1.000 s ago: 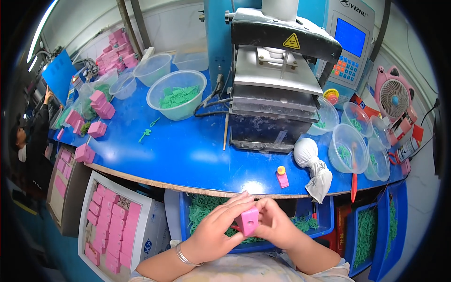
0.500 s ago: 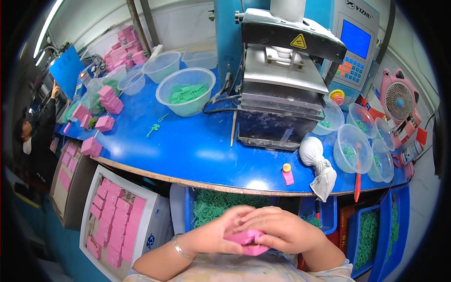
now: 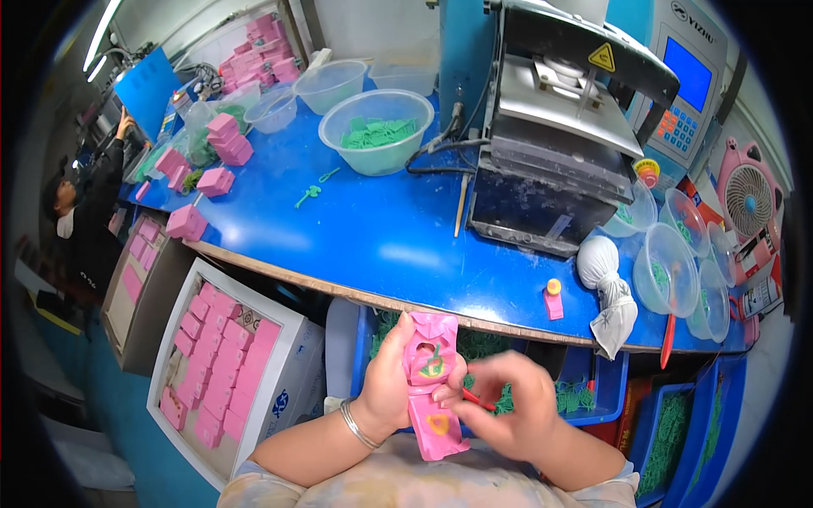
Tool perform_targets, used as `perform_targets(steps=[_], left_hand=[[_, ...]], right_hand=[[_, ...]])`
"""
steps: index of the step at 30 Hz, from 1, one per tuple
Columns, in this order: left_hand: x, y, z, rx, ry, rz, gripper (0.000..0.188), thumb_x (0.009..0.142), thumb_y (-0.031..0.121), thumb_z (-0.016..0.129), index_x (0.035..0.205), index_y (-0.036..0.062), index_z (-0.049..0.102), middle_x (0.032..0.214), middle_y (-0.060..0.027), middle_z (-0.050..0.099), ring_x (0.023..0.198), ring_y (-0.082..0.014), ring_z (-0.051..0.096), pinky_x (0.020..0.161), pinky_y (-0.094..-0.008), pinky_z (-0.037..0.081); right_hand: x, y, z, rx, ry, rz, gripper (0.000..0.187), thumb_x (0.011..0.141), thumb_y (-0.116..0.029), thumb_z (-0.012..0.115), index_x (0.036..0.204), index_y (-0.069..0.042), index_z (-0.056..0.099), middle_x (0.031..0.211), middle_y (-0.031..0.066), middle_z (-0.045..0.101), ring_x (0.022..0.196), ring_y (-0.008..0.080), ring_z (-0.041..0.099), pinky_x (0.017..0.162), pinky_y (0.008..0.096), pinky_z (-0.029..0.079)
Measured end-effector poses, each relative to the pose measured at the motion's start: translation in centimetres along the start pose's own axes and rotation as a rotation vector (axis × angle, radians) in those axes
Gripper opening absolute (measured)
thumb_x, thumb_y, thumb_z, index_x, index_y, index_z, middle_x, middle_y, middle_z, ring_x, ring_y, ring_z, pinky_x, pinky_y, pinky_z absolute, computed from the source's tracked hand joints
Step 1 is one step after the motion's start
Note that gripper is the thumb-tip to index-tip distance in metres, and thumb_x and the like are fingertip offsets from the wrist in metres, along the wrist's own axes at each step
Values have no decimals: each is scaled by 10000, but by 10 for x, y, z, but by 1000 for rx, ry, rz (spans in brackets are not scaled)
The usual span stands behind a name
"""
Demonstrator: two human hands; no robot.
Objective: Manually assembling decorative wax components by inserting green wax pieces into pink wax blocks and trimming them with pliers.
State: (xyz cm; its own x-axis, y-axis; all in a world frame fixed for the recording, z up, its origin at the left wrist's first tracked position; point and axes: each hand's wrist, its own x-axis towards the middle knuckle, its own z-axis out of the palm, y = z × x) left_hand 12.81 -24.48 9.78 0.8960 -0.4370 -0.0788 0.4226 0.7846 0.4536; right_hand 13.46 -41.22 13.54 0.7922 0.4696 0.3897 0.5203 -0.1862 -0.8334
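My left hand (image 3: pixel 391 385) grips a pink rubber mould (image 3: pixel 432 427), spread open into two joined halves in front of me. A green wax piece (image 3: pixel 433 362) lies in the hollow of the upper half, and the lower half has a yellowish hollow. Close against the mould's right side is my right hand (image 3: pixel 512 405), its fingers bent and smeared by motion. Between its thumb and fingers shows a thin red item (image 3: pixel 479 400); its kind is not clear. Below the hands, a blue tray (image 3: pixel 622 385) holds green wax pieces, partly hidden by my hands.
A press machine (image 3: pixel 559 161) stands on the blue bench (image 3: pixel 339 245). Plastic bowls (image 3: pixel 377 135) hold green pieces. Pink moulds (image 3: pixel 224 364) fill a white box at left. A white cloth bag (image 3: pixel 603 279) and a small pink piece (image 3: pixel 553 303) lie near the bench edge. A co-worker (image 3: pixel 85 220) is far left.
The pink mould, earlier closed between both hands, is now opened out in my left hand, showing the green piece. My right hand has moved to its right side. The view has shifted.
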Motion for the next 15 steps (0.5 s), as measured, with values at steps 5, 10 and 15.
perform_targets(steps=[5,10,15], left_hand=[[-5,-7,13,76,310,97,534,941,474,259,1046,13,508,933,-154,573,803,-212,581,672,-306,481],[-5,-3,13,101,200,78,528,955,450,261,1072,-7,498,889,-110,571,726,-172,554,664,-290,459],[-3,0,22,151,126,-16,584,944,479,239,1057,-36,491,799,-125,560,591,-178,520,588,-304,444]], right_hand=[[15,12,-7,-121,-187,-192,295,725,-141,697,996,-64,606,755,73,569,611,213,567,516,310,454],[6,16,-3,25,-121,-186,191,770,-25,630,960,-29,609,821,99,603,642,222,589,569,314,465],[-18,14,12,914,-4,506,70,930,-60,448,952,2,425,968,169,623,729,184,622,557,229,461]])
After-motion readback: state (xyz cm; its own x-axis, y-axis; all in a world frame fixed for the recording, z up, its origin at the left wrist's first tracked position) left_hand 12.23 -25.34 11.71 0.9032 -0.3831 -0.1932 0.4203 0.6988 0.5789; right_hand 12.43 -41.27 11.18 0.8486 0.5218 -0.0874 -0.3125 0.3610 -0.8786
